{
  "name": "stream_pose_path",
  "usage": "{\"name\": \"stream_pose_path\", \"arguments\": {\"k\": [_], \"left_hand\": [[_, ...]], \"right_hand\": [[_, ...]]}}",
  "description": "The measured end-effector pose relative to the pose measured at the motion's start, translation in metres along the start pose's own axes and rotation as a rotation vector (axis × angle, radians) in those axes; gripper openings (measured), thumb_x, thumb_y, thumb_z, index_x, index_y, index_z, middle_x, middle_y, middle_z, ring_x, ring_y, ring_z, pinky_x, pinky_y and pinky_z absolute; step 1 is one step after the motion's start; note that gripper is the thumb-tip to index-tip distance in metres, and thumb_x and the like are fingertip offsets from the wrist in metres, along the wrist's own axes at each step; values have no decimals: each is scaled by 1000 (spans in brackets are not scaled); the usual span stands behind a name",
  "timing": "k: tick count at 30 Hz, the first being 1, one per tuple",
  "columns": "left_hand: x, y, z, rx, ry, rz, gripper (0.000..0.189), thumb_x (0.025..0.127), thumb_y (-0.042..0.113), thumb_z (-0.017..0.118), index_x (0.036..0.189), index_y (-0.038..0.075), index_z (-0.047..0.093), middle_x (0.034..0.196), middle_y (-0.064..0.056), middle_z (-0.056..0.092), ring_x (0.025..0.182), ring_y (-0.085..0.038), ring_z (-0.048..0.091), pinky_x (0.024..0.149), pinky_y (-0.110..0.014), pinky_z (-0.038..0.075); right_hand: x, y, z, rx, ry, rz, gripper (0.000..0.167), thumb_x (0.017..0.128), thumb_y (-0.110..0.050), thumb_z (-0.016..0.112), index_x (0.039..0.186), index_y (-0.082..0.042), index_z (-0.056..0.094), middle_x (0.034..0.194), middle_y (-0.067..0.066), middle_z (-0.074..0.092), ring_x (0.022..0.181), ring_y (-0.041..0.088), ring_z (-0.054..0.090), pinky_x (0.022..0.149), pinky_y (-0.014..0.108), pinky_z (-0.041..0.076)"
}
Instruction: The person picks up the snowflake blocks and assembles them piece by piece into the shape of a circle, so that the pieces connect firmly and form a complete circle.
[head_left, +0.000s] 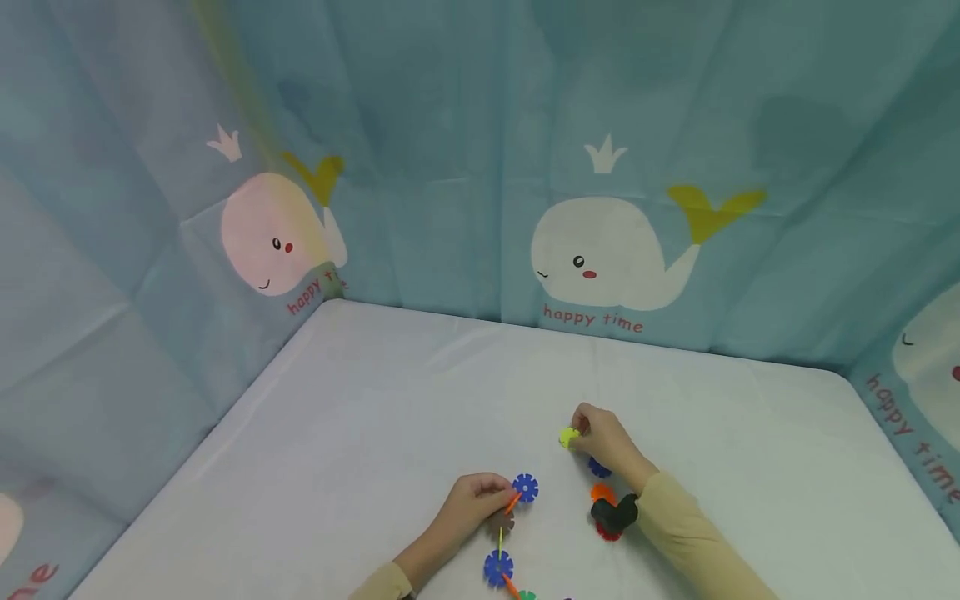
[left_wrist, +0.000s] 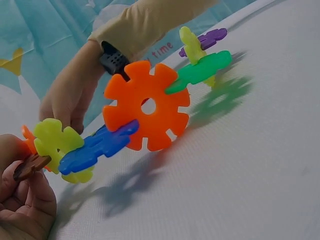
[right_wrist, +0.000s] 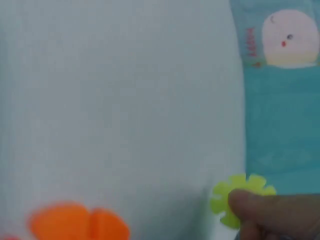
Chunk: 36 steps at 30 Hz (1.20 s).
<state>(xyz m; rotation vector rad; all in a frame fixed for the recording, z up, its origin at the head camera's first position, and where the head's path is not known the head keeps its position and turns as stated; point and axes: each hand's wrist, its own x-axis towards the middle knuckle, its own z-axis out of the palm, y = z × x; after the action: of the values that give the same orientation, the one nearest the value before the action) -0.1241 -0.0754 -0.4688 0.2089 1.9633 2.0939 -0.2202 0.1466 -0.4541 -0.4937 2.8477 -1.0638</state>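
Note:
My left hand (head_left: 472,504) grips a brown notched disc (left_wrist: 31,168) between thumb and fingers. This disc belongs to a chain of slotted plastic discs. A blue disc (head_left: 531,493) joins at the far end through an orange disc. In the left wrist view a yellow-green disc (left_wrist: 52,139), a blue disc (left_wrist: 95,151), a large orange disc (left_wrist: 120,107) and a green disc (left_wrist: 202,71) link on from the brown one. My right hand (head_left: 606,437) pinches a loose yellow-green disc (right_wrist: 250,181) by its edge, beyond and to the right of the chain.
Under my right forearm lie a blue disc (head_left: 600,468), an orange disc (head_left: 603,493) and a red disc (head_left: 609,534), partly covered by the black wrist device (head_left: 615,513). A purple disc (left_wrist: 212,38) ends the chain. Whale-print curtains (head_left: 450,167) border the white table (head_left: 360,400).

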Motion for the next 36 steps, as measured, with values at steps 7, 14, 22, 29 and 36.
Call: {"name": "stream_pose_path", "arguments": {"k": [7,14,22,29,36], "left_hand": [[1,1,-1,7,13,-8,15,85,6,59,86,-9,61,70,-18,62,55,-10,58,51,-19,43],[3,0,0,-37,-6,-26,14,86,5,58,87,-10,60,69,-16,61,54,-10,58,50,-19,43],[13,-27,-3,-26,-22,-33,15,86,7,58,87,-7,60,70,-14,62,54,-11,58,49,-20,45],[14,-29,-7,20,-55,-16,17,86,8,58,88,-9,60,69,-13,62,54,-11,58,50,-21,46],[11,-17,-5,23,-109,-6,14,86,1,57,88,-13,58,69,-12,62,55,-9,58,51,-20,46]], "right_hand": [[-43,-15,15,283,-10,-266,12,77,1,67,79,-7,59,70,-2,57,60,9,53,53,24,47],[-62,-28,22,400,85,-335,16,72,13,66,78,0,60,72,8,59,61,17,56,53,27,49],[-66,-24,26,407,154,-484,18,68,14,67,77,-1,63,73,9,60,64,13,56,56,25,48],[-64,-25,31,472,181,-608,14,68,14,68,76,3,64,72,9,60,64,16,56,58,22,47],[-65,-23,31,482,157,-592,14,67,15,68,74,2,66,69,7,60,61,16,55,56,20,45]]}}
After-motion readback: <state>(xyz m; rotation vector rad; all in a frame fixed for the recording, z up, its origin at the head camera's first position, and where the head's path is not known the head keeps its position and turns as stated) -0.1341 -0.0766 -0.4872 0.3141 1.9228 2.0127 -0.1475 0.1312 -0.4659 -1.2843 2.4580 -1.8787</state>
